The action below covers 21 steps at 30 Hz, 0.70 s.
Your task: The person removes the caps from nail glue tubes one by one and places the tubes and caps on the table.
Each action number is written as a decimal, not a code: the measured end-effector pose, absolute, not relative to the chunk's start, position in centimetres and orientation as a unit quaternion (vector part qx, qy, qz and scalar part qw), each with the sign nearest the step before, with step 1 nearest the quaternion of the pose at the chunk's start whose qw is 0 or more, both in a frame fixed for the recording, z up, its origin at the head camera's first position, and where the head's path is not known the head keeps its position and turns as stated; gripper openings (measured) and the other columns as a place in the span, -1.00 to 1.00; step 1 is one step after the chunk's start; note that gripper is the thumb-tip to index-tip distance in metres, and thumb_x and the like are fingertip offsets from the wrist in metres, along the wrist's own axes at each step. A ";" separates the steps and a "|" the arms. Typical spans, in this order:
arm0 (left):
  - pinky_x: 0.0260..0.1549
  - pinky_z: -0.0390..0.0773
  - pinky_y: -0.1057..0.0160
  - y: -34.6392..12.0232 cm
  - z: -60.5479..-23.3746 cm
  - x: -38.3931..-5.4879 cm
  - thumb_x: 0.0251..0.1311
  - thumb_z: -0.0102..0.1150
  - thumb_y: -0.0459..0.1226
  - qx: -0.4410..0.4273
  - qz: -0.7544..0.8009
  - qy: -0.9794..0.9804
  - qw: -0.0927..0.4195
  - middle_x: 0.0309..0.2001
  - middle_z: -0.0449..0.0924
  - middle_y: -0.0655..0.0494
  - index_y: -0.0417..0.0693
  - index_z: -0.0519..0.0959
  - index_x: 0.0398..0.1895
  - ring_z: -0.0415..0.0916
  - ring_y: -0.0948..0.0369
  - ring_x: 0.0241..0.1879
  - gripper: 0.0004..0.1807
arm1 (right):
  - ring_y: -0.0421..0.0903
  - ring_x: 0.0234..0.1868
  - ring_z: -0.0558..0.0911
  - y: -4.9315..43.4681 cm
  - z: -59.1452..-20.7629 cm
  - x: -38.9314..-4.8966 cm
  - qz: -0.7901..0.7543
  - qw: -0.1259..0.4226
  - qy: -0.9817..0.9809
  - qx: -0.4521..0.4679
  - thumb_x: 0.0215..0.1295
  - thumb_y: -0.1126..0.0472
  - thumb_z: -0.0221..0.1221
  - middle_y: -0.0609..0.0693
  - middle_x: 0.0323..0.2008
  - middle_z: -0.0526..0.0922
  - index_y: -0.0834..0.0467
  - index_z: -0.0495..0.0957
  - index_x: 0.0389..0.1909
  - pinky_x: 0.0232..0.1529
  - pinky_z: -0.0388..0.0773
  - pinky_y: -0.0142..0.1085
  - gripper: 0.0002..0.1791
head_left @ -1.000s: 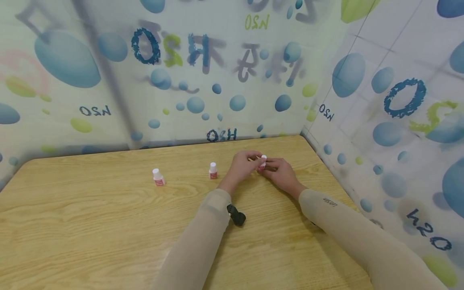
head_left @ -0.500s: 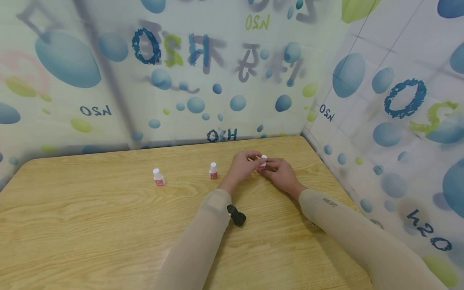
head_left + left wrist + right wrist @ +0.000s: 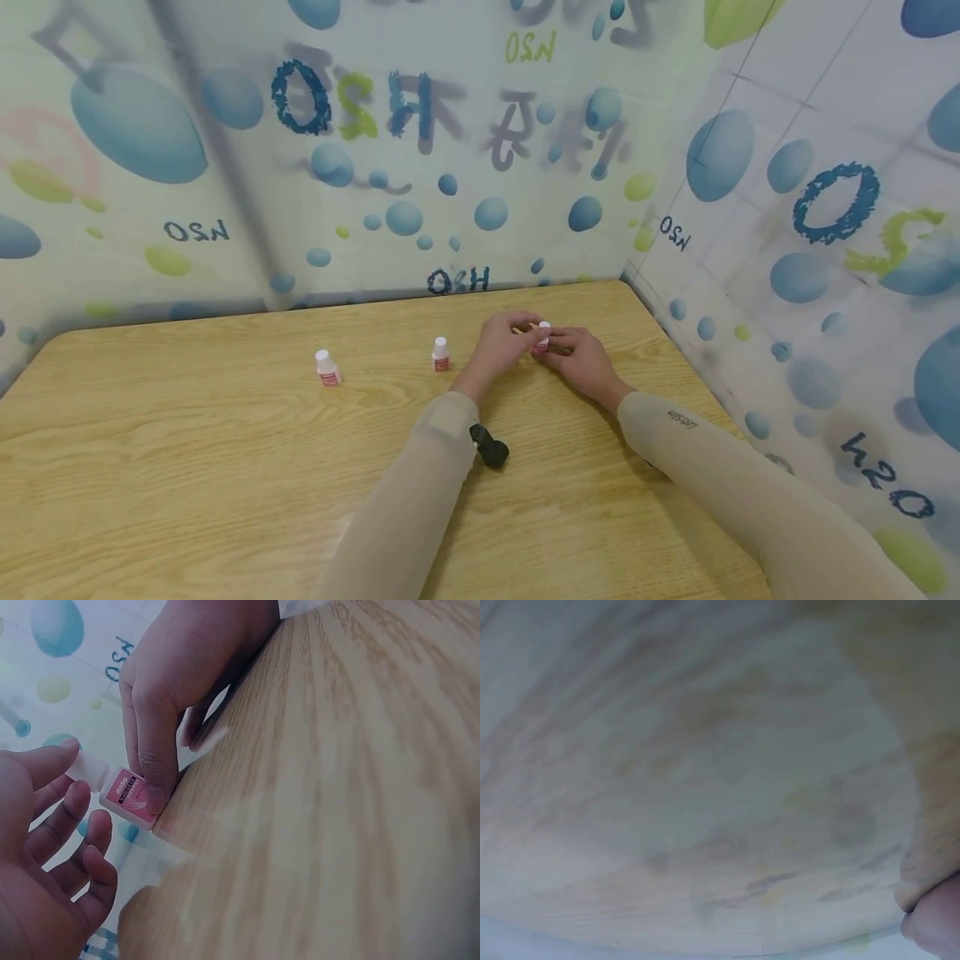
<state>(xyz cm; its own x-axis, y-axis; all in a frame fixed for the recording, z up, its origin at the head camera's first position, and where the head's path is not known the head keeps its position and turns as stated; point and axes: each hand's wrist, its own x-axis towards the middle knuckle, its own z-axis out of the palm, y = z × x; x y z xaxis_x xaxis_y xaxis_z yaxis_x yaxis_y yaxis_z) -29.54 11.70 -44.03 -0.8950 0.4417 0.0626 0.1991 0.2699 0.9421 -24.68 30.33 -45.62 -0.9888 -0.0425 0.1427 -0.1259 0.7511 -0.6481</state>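
A small white bottle with a red-and-white label stands upright on the table between both hands. My left hand pinches its white cap between thumb and forefinger; its other fingers are loosely bent beside the bottle in the left wrist view. My right hand holds the bottle low on its body, with a finger over the label at the table surface. Only a fingertip shows at the lower right of the right wrist view. Two like bottles stand capped to the left, one nearer and one farther.
The wooden table reaches to a back wall and a right wall printed with blue and green drops. A black device sits at my left sleeve cuff.
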 end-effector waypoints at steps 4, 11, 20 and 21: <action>-0.46 0.52 0.29 11.7 -44.0 -29.5 0.46 0.32 0.00 0.204 0.568 0.790 0.108 0.04 0.70 -0.06 0.08 0.73 0.21 0.52 0.20 -0.37 -0.62 | 0.18 0.45 0.50 30.3 -45.5 -24.5 0.352 0.058 -0.933 0.043 0.44 -0.01 0.38 0.07 0.40 0.63 0.03 0.75 0.21 0.52 0.33 0.18 -0.60; -0.46 0.52 0.30 11.6 -44.0 -29.5 0.47 0.31 -0.01 0.213 0.572 0.785 0.106 0.04 0.71 -0.07 0.05 0.73 0.21 0.53 0.19 -0.35 -0.62 | 0.18 0.44 0.50 30.3 -45.6 -24.6 0.350 0.059 -0.934 0.041 0.43 -0.01 0.39 0.08 0.40 0.63 0.03 0.75 0.21 0.51 0.34 0.18 -0.59; -0.40 0.57 0.29 11.5 -44.3 -29.5 0.49 0.26 0.02 0.215 0.580 0.779 0.107 0.07 0.71 -0.05 0.06 0.70 0.28 0.58 0.17 -0.26 -0.57 | 0.16 0.43 0.52 30.3 -45.8 -24.7 0.346 0.065 -0.935 0.045 0.43 -0.01 0.39 0.05 0.40 0.63 0.01 0.76 0.19 0.51 0.35 0.16 -0.61; -0.40 0.57 0.29 11.5 -44.4 -29.5 0.50 0.26 0.03 0.216 0.580 0.778 0.107 0.07 0.71 -0.04 0.07 0.70 0.28 0.58 0.17 -0.26 -0.57 | 0.16 0.43 0.52 30.3 -45.8 -24.7 0.344 0.066 -0.935 0.046 0.43 -0.01 0.39 0.05 0.40 0.63 0.01 0.76 0.20 0.50 0.35 0.16 -0.61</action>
<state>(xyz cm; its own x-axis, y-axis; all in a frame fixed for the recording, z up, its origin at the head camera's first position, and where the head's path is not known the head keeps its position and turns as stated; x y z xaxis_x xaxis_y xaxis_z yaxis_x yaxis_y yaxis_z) -29.51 11.53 -44.35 -0.8837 0.4605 0.0836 0.2121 0.2347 0.9487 -24.71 30.32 -45.81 -0.9871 -0.0403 0.1549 -0.1311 0.7586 -0.6382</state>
